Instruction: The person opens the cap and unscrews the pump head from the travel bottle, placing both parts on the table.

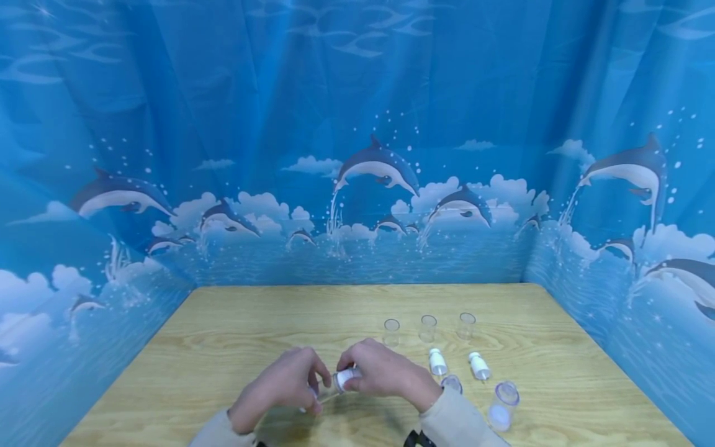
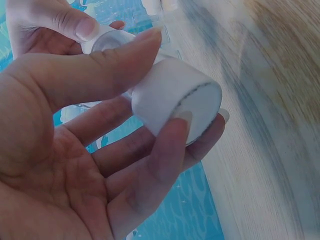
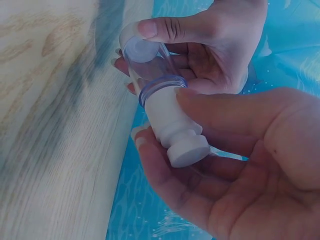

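Note:
My left hand (image 1: 287, 380) grips a clear cylindrical bottle (image 3: 150, 65) by its white base (image 2: 172, 97), with the thumb on one side and the fingers on the other. In my right hand (image 1: 382, 370) is a white pump head (image 3: 172, 112), held between thumb and fingers. The pump head meets the bottle's purple-tinted rim (image 3: 162, 86), so the two are in line and touching. Whether they are fully seated together cannot be told. Inside the clear wall a white disc (image 3: 142, 49) shows near the base.
Three clear caps (image 1: 428, 329) stand in a row behind my right hand. Two white pump heads (image 1: 437, 361) lie to the right on the wooden table (image 1: 234, 323). Clear bottles (image 1: 504, 406) stand near my right sleeve, one partly hidden by it. A dolphin-print curtain (image 1: 357, 124) surrounds the table.

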Tool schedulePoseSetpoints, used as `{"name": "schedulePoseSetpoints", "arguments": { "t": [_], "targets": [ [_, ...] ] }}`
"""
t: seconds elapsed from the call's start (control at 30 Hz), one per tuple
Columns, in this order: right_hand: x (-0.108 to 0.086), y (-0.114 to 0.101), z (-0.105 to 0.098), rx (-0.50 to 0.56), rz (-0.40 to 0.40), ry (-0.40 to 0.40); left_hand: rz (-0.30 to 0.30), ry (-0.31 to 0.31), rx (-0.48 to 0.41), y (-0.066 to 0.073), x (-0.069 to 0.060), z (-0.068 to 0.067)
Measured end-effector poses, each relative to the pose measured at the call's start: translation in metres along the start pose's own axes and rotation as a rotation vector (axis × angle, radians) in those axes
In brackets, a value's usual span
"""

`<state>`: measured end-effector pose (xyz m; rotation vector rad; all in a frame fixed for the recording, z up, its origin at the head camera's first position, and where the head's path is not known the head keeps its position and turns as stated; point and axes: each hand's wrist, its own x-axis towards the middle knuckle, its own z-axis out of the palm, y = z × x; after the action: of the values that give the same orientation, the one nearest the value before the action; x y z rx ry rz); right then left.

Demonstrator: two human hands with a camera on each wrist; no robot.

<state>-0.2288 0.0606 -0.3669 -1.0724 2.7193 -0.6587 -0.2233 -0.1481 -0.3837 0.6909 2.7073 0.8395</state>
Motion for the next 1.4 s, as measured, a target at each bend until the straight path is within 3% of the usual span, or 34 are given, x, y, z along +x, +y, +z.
{"name": "schedulePoseSetpoints", "arguments": {
  "t": [0.27,0.77,1.4],
  "targets": [
    [0.0004,0.0002,0.0013,-0.014,-0.003,0.005,0.015,0.01,0.017,-0.0012,-0.0003,0.0008],
    [-0.0018,0.0001,0.003,0.074,0.047,-0.013,-0.003,-0.007,0.001,-0.0017,0.0001,-0.0009],
    [-0.0018,-0.0007,0.002,0.021,0.032,-0.004,0.005,-0.01,-0.018,-0.0023,0.0,-0.0003]
  ]
}}
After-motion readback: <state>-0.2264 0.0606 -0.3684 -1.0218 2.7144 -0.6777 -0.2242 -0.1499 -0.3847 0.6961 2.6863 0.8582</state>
